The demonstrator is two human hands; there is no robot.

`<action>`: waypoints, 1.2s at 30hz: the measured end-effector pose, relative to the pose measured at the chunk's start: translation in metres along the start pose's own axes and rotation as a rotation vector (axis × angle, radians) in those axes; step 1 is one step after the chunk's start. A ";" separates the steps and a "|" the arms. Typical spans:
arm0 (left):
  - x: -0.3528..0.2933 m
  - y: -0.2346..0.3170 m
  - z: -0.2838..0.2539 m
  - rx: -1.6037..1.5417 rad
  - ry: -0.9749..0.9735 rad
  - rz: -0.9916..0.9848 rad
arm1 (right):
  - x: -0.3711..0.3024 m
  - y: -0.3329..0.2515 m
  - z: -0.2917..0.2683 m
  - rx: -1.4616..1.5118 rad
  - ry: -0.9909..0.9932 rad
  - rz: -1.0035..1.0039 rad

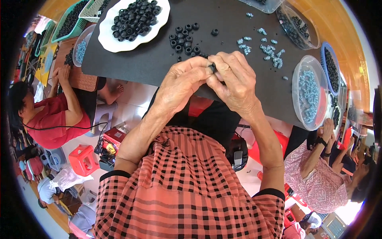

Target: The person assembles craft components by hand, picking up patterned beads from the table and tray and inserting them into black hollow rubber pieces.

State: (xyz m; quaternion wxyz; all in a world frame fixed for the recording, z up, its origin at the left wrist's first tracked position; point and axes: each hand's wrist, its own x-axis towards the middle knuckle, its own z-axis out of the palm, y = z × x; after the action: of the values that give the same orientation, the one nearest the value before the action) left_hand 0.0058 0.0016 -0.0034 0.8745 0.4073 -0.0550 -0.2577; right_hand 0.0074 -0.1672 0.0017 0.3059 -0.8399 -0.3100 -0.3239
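My left hand [183, 81] and my right hand [234, 79] meet over the table's near edge, fingertips closed together on a small black round part [213, 68]. The fingers cover most of it, so its far side is hidden. Just beyond my left fingertips lies a loose cluster of black round parts with holes [185, 39]. One black round part [215, 32] sits apart from them. Past my right hand are scattered blue-and-black ridged pieces [272, 53]. Whether one of these is also between my fingers I cannot tell.
A white scalloped plate [164, 8] heaped with black round parts stands on the dark table [131, 65] at the back left. Along the right are a clear tub of blue pieces [297, 89], a clear container [314, 36] and a blue-rimmed basket [327, 46]. People sit on both sides.
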 end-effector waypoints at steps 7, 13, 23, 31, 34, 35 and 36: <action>0.002 0.000 0.008 0.002 0.004 0.022 | 0.000 0.001 0.000 0.173 0.038 0.144; 0.001 -0.003 0.004 0.025 -0.005 0.032 | 0.000 0.001 0.000 0.239 0.072 0.118; 0.003 -0.007 -0.001 -0.025 -0.001 0.075 | 0.002 -0.004 0.006 0.229 0.112 0.106; 0.003 -0.007 0.002 0.050 -0.006 0.125 | 0.002 -0.005 0.006 0.302 0.103 0.186; 0.001 -0.010 -0.001 0.058 0.008 0.138 | -0.002 -0.006 0.004 0.322 0.102 0.216; 0.001 -0.009 0.001 0.063 0.004 0.140 | -0.002 -0.007 0.004 0.303 0.126 0.210; 0.000 -0.007 0.004 0.063 0.019 0.131 | -0.003 -0.007 0.004 0.285 0.149 0.205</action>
State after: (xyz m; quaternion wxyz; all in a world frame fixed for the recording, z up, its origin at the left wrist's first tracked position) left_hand 0.0015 -0.0050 -0.0060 0.8767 0.4324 -0.0812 -0.1943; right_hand 0.0020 -0.1610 -0.0007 0.4751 -0.7890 -0.2419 -0.3054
